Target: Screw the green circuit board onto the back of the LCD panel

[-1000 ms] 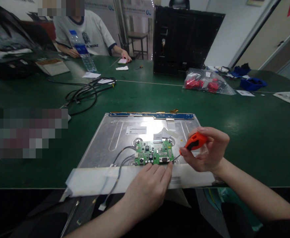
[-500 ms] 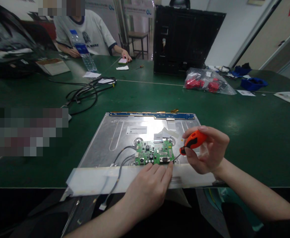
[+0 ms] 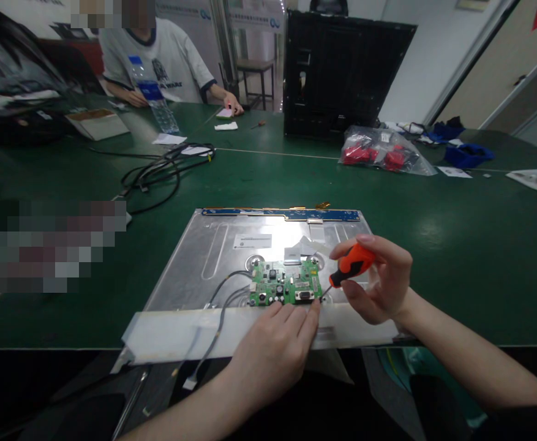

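A green circuit board (image 3: 287,282) lies on the metal back of a flat display panel (image 3: 190,275). The fingertips of my left hand (image 3: 275,343) press on the board's near edge, fingers close together, the index finger at its right corner. In my right hand (image 3: 385,278), pinched between thumb and fingers, is an orange and black screwdriver (image 3: 356,260). It slants down to the left, its tip by that same corner beside my left index finger; any screw there is too small to make out. Dark cables (image 3: 222,318) run from the board's left side over the near edge.
Black cables (image 3: 158,165) lie coiled at left near a water bottle (image 3: 158,104). A large black panel (image 3: 341,73) stands behind, with a plastic bag of red parts (image 3: 387,153) before it. Across the green table (image 3: 259,177) sits a person (image 3: 167,61).
My right hand and the screwdriver's handle have shifted slightly left, so the screwdriver stands a little more upright. My left hand stays on the circuit board.
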`<state>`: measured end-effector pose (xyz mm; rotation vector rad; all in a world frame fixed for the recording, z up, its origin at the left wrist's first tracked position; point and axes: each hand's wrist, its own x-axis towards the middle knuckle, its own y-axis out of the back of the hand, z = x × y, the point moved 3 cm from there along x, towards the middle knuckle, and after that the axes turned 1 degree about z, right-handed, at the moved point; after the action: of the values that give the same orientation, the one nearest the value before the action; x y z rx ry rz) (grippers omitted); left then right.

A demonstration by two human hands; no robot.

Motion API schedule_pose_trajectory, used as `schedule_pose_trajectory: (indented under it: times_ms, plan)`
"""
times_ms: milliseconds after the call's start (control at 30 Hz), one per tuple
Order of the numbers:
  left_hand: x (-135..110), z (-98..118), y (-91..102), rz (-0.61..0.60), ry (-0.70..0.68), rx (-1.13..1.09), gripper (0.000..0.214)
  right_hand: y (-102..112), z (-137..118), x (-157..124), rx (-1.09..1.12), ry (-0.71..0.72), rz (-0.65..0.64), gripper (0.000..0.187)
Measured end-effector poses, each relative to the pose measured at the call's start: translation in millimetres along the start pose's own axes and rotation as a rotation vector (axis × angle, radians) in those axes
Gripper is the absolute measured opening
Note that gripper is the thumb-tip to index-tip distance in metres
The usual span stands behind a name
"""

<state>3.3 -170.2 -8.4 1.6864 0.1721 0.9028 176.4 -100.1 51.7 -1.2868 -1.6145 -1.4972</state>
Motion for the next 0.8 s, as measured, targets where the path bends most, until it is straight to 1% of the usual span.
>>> schedule_pose_trajectory:
  times_ms: [167, 433, 667, 800]
  plan:
    - [-1.1, 0.2, -1.5, -0.005, 0.004, -0.003, 0.033, -0.9, -1.2, 0.6, 0.008, -0.029, 0.021, 0.077]
    - [0.4, 0.5, -2.3, 0.007, 0.004, -0.007, 0.033, 0.9, -1.3, -1.0, -0.158, 0.001, 0.114, 0.078]
    - [-0.6, 0.6, -1.3, 0.014, 0.000, -0.006, 0.034, -0.3, 0.2, -0.9, -0.083, 0.016, 0.042, 0.077]
    - [1.0, 0.6, -1.1, 0.011, -0.001, -0.004, 0.034, 0.4, -0.3, -0.4, 0.002, 0.004, 0.007, 0.076]
